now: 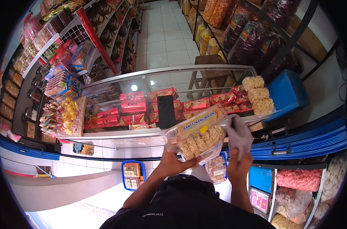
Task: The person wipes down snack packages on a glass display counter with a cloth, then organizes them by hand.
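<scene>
My left hand (pixel 176 162) grips a clear pack of rice crackers (pixel 201 143) by its lower left side, thumb across the bottom. The pack is tilted over the counter's near edge; its label reads "RANGGINANG MA OON" and bears a small yellow sticker. Just right of the pack, my right hand (pixel 239 162) is closed around a crumpled grey-white cloth (pixel 239 135), which reaches up alongside the pack's right end. A black phone (pixel 166 110) lies on the glass counter (pixel 122 82) behind the pack. To the right, more rice crackers (pixel 258 95) stand stacked on the counter.
Red snack packs (pixel 133 102) show through the glass. Lollipops (pixel 51 118) and sweets crowd the left end. A blue container (pixel 288 95) stands at right. Behind me are a blue basket (pixel 123 174) and shelves of bagged snacks (pixel 299 179). A wooden stool (pixel 209 60) stands beyond the counter.
</scene>
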Demonstrator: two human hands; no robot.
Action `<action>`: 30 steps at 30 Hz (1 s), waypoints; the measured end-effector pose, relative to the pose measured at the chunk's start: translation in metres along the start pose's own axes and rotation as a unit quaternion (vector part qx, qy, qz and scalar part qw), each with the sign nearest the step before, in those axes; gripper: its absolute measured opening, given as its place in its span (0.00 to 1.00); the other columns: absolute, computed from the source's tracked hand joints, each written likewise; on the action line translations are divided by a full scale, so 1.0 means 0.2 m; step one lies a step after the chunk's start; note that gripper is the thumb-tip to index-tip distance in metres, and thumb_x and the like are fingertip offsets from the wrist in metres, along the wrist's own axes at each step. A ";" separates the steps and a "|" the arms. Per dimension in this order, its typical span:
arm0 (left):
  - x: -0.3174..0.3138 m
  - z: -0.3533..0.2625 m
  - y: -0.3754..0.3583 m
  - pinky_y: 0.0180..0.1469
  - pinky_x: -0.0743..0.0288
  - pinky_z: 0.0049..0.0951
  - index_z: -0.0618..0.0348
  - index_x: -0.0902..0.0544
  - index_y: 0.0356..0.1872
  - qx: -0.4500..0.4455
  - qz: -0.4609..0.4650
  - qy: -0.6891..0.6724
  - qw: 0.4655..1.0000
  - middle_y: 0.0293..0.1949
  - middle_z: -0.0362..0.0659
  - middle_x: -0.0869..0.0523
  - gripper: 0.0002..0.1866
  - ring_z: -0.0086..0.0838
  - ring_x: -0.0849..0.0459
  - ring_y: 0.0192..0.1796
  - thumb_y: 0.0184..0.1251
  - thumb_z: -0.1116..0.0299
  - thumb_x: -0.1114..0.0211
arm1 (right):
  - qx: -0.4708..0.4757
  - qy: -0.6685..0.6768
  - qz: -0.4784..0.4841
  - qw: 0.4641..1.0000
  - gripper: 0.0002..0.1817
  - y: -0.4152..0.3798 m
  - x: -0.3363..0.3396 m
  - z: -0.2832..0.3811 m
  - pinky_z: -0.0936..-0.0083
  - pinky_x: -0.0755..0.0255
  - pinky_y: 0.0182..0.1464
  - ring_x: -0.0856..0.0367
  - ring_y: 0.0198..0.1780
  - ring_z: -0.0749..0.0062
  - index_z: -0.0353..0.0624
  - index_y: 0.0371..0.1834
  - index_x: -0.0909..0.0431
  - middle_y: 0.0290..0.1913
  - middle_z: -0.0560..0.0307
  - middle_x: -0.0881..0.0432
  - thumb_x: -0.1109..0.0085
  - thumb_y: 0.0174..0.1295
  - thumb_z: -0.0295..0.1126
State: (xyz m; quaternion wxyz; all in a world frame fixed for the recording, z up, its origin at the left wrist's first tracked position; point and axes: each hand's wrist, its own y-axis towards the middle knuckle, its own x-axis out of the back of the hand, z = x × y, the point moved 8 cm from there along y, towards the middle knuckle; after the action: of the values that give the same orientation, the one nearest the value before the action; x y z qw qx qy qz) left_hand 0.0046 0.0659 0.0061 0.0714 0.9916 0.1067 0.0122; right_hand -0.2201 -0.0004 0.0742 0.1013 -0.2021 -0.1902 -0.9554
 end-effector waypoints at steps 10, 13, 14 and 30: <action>0.03 -0.06 0.00 0.62 0.16 0.33 0.63 0.17 0.63 -0.034 -0.055 -0.040 0.997 0.58 0.48 0.09 0.34 0.30 0.10 0.60 0.54 0.69 0.12 | 0.183 -0.144 0.162 0.959 0.39 -0.14 -0.27 0.34 0.44 0.37 0.81 0.28 0.76 0.31 0.44 0.71 0.14 0.73 0.33 0.21 0.31 0.48 0.19; 0.03 0.01 -0.02 0.65 0.18 0.34 0.65 0.20 0.67 -0.021 -0.033 -0.066 0.997 0.62 0.49 0.11 0.37 0.32 0.11 0.64 0.55 0.71 0.13 | 0.214 -0.089 0.185 0.955 0.35 -0.17 -0.28 0.38 0.43 0.33 0.79 0.24 0.74 0.33 0.43 0.68 0.13 0.69 0.36 0.17 0.30 0.50 0.20; 0.02 -0.01 -0.02 0.66 0.18 0.35 0.65 0.20 0.68 -0.029 -0.016 -0.025 0.999 0.63 0.50 0.12 0.38 0.33 0.12 0.65 0.55 0.71 0.13 | 0.199 -0.071 0.176 0.961 0.34 -0.16 -0.25 0.39 0.43 0.32 0.78 0.24 0.74 0.33 0.42 0.68 0.13 0.68 0.36 0.17 0.30 0.51 0.21; -0.12 0.28 -0.13 0.75 0.25 0.45 0.55 0.28 0.79 -0.055 0.139 0.098 0.984 0.72 0.53 0.20 0.28 0.44 0.21 0.75 0.82 0.63 0.37 | 0.294 -0.260 0.175 0.903 0.34 -0.12 -0.45 0.69 0.40 0.34 0.76 0.21 0.66 0.41 0.39 0.70 0.15 0.63 0.38 0.16 0.28 0.55 0.30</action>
State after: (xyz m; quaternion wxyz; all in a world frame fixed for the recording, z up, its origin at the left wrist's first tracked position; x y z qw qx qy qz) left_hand -0.0218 0.0779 -0.0540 0.1127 0.9853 -0.0260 0.1253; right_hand -0.0972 0.0879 0.1444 0.2688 -0.4344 -0.4431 -0.7367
